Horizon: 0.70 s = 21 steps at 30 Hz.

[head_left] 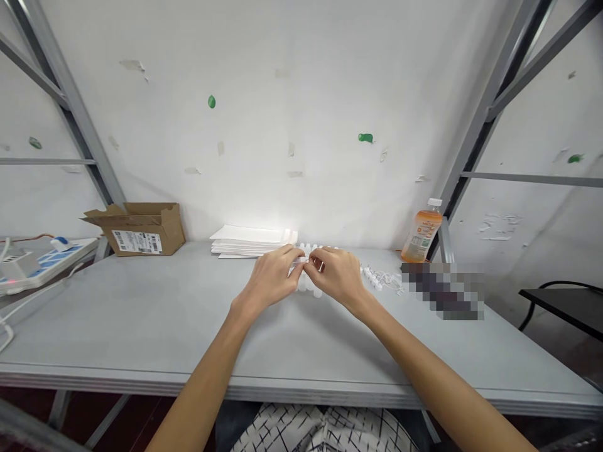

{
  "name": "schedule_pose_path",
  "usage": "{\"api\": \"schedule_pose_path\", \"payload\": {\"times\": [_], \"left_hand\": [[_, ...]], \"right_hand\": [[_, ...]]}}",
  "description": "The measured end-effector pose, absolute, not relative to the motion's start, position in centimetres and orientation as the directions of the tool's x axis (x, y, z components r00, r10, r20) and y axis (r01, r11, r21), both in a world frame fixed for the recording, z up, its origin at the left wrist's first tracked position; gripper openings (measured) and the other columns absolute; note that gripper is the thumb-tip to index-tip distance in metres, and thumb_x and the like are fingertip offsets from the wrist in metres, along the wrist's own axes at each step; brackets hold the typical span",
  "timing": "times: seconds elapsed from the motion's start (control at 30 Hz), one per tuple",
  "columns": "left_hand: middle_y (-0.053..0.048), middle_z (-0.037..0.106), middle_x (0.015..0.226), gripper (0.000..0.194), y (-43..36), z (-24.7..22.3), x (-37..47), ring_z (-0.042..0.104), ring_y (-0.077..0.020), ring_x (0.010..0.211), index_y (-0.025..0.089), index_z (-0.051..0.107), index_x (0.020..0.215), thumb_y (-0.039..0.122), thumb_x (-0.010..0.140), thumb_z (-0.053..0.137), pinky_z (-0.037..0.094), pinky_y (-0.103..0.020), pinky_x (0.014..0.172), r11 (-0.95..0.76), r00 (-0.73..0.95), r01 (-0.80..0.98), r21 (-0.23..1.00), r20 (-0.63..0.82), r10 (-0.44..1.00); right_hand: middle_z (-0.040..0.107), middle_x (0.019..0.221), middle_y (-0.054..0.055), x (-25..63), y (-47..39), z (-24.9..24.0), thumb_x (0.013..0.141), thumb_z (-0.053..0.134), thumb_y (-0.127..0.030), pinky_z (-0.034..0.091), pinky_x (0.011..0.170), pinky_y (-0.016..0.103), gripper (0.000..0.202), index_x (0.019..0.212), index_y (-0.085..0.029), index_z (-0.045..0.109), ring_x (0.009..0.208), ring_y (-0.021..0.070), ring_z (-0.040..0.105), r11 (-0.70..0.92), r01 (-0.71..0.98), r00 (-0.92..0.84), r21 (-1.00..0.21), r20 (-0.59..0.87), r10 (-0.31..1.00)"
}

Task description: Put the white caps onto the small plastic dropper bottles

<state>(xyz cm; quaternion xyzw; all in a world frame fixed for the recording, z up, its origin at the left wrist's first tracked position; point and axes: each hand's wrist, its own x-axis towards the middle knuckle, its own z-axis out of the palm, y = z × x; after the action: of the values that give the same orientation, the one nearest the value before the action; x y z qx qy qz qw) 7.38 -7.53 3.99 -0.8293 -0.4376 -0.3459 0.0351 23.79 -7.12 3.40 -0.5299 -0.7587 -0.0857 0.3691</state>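
Both hands in, front center, over the counter (155, 314). Left hand (273, 276) and right hand (336, 273) meet almost tip to tip, thumb and index of each pinched in narrow. 1 small white piece (304, 259) sits right between the 2 sets of fingertips; looks gripped from both sides, though the fingers cover most of it. Neither hand is clearly nearer to it. Its long axis seems to run side to side, from 1 hand toward the other, but too small and covered to be sure.

Look: whitish, maybe see-through, tiny; exact shape can't be told. More white pieces (309, 287) show in the gap between the hands and just beyond them, grouped close, rounded ends, count unclear.

Right hand is nearer to the row of small white parts (372, 276) and the tangled white cord (389, 280), both lying off to its right. White stack of flat sheets (252, 242) is beyond the left hand, by the wall. Cardboard box (151, 232) far left, flaps up; orange bottle (423, 232) far right, upright.
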Motion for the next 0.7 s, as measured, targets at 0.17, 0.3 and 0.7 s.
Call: {"api": "schedule_pose_path", "payload": {"times": [0.17, 0.3, 0.7], "left_hand": [[-0.002, 0.071, 0.094, 0.020, -7.52, 4.00, 7.34, 0.063, -0.0179, 0.075, 0.022, 0.065, 0.100, 0.024, 0.096, 0.046, 0.045, -0.031, 0.065, -0.624, 0.384, 0.746, 0.233, 0.615, 0.689], [-0.002, 0.070, 0.093, 0.019, -7.63, 4.11, 7.34, 0.063, -0.0178, 0.074, 0.022, 0.065, 0.100, 0.024, 0.096, 0.047, 0.045, -0.031, 0.065, -0.621, 0.386, 0.750, 0.227, 0.613, 0.690], [-0.002, 0.070, 0.091, 0.020, -7.48, 3.97, 7.26, 0.062, -0.0175, 0.072, 0.022, 0.065, 0.097, 0.025, 0.097, 0.045, 0.043, -0.030, 0.063, -0.611, 0.389, 0.761, 0.217, 0.600, 0.699]], "right_hand": [[0.063, 0.062, 0.001, 23.68, -7.05, 3.42, 0.082, 0.057, -0.024, 0.019, 0.053, 0.025, 0.022, 0.060, -0.018, 0.059, 0.054, 0.0109, 0.047, 0.420, 0.866, -0.158, -0.271, 0.649, 0.744], [0.063, 0.061, 0.001, 23.66, -7.09, 3.44, 0.082, 0.057, -0.024, 0.019, 0.053, 0.025, 0.023, 0.059, -0.018, 0.059, 0.055, 0.0112, 0.049, 0.410, 0.870, -0.154, -0.274, 0.640, 0.753], [0.064, 0.061, 0.003, 23.47, -7.06, 3.66, 0.082, 0.056, -0.025, 0.018, 0.053, 0.026, 0.024, 0.058, -0.018, 0.058, 0.054, 0.0125, 0.049, 0.347, 0.899, -0.134, -0.268, 0.587, 0.799]]}}
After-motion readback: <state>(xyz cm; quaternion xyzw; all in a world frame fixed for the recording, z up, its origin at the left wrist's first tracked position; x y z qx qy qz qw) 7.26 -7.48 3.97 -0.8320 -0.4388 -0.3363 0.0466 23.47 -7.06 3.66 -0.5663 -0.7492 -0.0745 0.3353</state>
